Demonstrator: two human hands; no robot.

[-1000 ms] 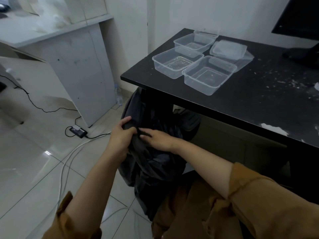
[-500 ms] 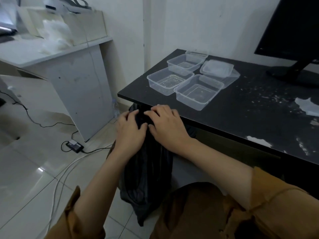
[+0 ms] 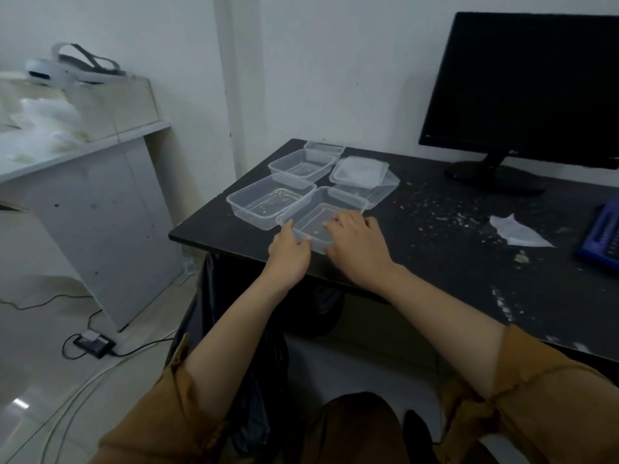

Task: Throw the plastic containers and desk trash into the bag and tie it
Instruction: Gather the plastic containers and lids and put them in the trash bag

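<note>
Black desk (image 3: 435, 269) is carrying clear tubs (image 3: 264, 200) near its left corner; left hand (image 3: 289, 252) and right hand (image 3: 358, 244) are both gripping rim of nearest container (image 3: 320, 212) at front edge. Dark bag (image 3: 217, 296) is hanging below.

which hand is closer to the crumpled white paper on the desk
Right. The right hand holds the near right side of the front container, with the white paper off to its right. The left hand grips the container's near left corner, farther away.
</note>
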